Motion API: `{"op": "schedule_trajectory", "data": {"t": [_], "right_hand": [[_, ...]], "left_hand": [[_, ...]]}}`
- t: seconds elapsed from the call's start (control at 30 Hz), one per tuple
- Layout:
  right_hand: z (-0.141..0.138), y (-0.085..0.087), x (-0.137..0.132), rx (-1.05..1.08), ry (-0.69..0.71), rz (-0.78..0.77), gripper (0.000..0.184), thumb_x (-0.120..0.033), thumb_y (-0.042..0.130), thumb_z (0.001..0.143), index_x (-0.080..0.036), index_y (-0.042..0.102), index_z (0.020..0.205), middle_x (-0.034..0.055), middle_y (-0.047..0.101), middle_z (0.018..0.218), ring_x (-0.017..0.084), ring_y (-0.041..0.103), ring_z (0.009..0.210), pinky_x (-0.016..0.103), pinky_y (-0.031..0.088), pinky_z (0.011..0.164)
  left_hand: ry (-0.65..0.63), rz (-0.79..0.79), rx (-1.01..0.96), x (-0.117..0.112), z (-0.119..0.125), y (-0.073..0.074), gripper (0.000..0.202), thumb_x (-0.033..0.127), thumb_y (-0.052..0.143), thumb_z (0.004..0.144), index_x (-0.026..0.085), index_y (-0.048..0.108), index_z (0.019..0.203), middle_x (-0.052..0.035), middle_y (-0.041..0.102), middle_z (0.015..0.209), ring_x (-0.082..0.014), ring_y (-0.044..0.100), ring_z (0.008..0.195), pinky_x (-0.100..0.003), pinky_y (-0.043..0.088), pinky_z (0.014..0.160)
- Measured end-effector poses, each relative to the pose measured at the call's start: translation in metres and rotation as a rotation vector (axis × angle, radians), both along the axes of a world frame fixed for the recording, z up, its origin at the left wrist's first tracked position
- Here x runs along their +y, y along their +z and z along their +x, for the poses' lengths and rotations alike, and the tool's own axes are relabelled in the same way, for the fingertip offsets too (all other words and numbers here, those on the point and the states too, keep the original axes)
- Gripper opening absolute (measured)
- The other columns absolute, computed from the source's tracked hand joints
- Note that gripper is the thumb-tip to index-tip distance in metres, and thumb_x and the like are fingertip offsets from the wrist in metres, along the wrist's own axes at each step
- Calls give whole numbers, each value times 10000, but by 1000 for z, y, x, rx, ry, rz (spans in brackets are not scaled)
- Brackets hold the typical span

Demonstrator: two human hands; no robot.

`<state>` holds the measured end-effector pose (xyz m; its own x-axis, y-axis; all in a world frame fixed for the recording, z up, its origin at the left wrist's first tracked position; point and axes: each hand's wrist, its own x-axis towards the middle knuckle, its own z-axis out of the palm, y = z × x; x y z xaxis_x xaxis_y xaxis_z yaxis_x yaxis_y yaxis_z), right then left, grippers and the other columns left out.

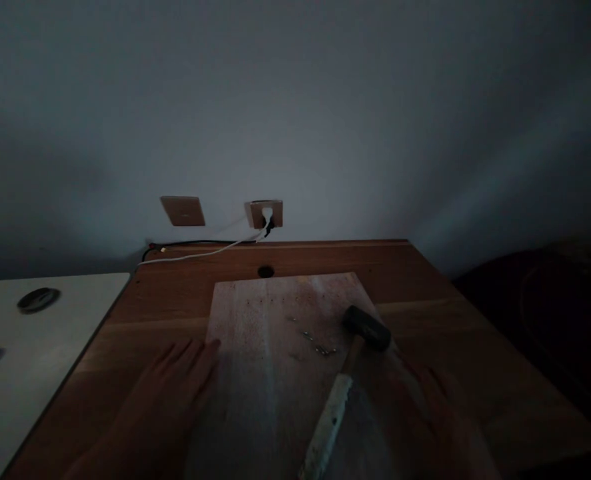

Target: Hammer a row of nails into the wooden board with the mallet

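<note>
A pale wooden board (245, 373) lies flat on the brown table. On its right part rests a mallet with a dark head (366, 328) and a handle wrapped in whitish material (328, 423). Several small metal screws or nails (324, 350) lie loose left of the mallet head; their exact kind is too small to tell. My left hand (175, 387) is at the board's left edge, its fingers stretched out, holding nothing. At the right edge my right hand (432, 400) lies with fingers extended, dim and somewhat blurred. Neither hand touches the mallet.
Behind the wooden table (425, 320) rises a wall with a socket (266, 215) and a blank plate (182, 211). A white cable (200, 255) runs along the table's back edge. A white surface (25, 360) at left bears a dark round object (38, 300). The light is dim.
</note>
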<state>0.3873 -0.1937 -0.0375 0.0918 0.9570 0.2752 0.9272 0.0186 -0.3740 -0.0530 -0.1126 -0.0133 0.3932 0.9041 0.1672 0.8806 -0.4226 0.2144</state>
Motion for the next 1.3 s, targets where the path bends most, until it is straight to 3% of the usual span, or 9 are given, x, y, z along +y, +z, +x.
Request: {"op": "schedule_trajectory", "data": {"t": [0.1,0.23,0.4,0.6,0.73,0.87,0.97,1.13,1.3], "right_hand": [[-24,-2,-7,0,64,-25,469,-454,533,1043,-304,556,1486,123,734,1238,277,776,1033,377,670,808],[-55,0,-5,-8,200,-62,558,-475,562,1047,-331,453,1575,90,732,1314,245,782,1071,320,671,808],[-74,8,10,46,230,-75,465,-548,512,1058,-290,601,1434,83,797,1173,248,805,982,340,671,768],[-83,13,14,294,84,-140,358,-572,547,1019,-264,700,1119,55,798,960,227,778,782,318,624,689],[-69,16,6,494,-47,-245,330,-544,585,981,-260,705,1098,24,759,803,210,721,661,302,588,640],[-39,17,-4,818,-174,-316,533,-580,657,916,-295,637,1366,82,793,1199,283,762,1077,364,627,877],[-21,14,-12,973,-300,-374,623,-574,685,873,-324,639,1442,61,635,1522,318,565,1427,388,577,1036],[-16,9,-19,999,-437,-480,601,-615,653,878,-262,739,1357,78,705,1427,373,573,1411,442,591,1034],[-26,16,-12,945,-508,-283,577,-624,732,808,-295,778,1280,69,752,1349,338,635,1351,358,621,967]], "left_hand": [[-224,54,62,14,35,4,320,321,464,1018,270,698,1230,-70,746,1202,-259,691,1119,-439,592,984],[-433,33,-2,34,86,-2,357,308,529,1019,262,606,1364,-72,614,1457,-256,596,1315,-453,535,1115],[-514,7,-26,53,118,-8,365,263,530,1020,224,592,1378,-84,587,1500,-243,550,1397,-451,489,1196],[-523,-11,-50,59,101,-6,487,195,542,992,247,517,1476,-61,600,1503,-219,550,1406,-425,513,1196],[-554,11,17,68,76,-5,543,83,486,967,261,523,1479,-45,605,1509,-205,529,1441,-406,492,1219],[-666,18,173,76,61,-1,536,40,424,972,243,559,1449,-47,580,1550,-192,525,1464,-362,461,1235],[-704,-21,226,77,57,5,532,49,458,957,237,565,1442,-61,548,1580,-205,516,1478,-360,458,1233],[-653,-26,217,80,59,11,504,52,514,923,241,594,1383,-70,633,1478,-232,584,1388,-376,517,1161],[-591,46,335,85,69,12,425,38,509,934,208,618,1309,-74,682,1322,-234,647,1235,-352,543,1050]]}}
